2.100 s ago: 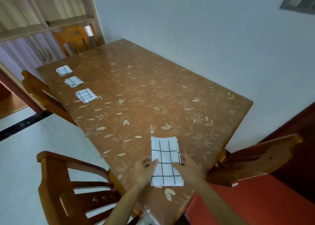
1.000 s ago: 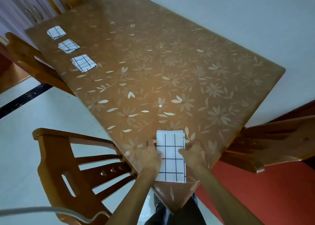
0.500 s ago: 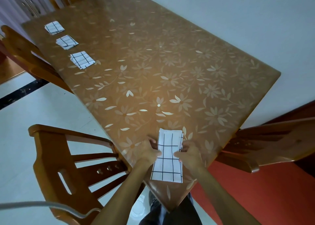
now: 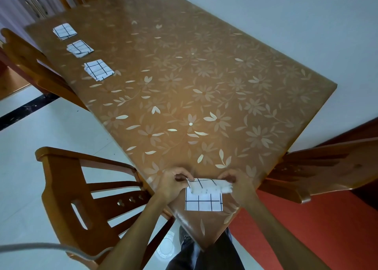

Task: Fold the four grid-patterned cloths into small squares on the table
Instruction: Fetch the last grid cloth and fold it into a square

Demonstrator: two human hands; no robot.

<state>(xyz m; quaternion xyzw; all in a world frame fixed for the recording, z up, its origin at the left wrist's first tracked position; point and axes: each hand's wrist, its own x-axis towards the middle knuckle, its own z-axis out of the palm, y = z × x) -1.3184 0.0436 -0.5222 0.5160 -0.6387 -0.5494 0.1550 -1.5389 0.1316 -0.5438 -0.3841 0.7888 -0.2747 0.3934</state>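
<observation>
At six o'clock on the surface (image 4: 184, 85), the left hand (image 4: 173, 183) and right hand (image 4: 235, 183) pinch the cloth (image 4: 203, 202) by its far edge, fingers curled, above its flat near half. Three folded cloths (image 4: 98, 70) line ten o'clock; a chair (image 4: 67, 188) stands at eight.

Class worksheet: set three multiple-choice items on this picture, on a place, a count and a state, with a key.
1. The cloth that the left hand and right hand pinch lies: A at the near corner of the table; B at its far end; C at its middle.
2. Folded squares along the table's left side: A two; B three; C five.
3. The pinched cloth is: A flat; B partly turned over itself; C rolled up.
Key: 1 A, the corner lies just beside it; 2 B, three show there; 3 B, its far edge hangs over the near half.
</observation>
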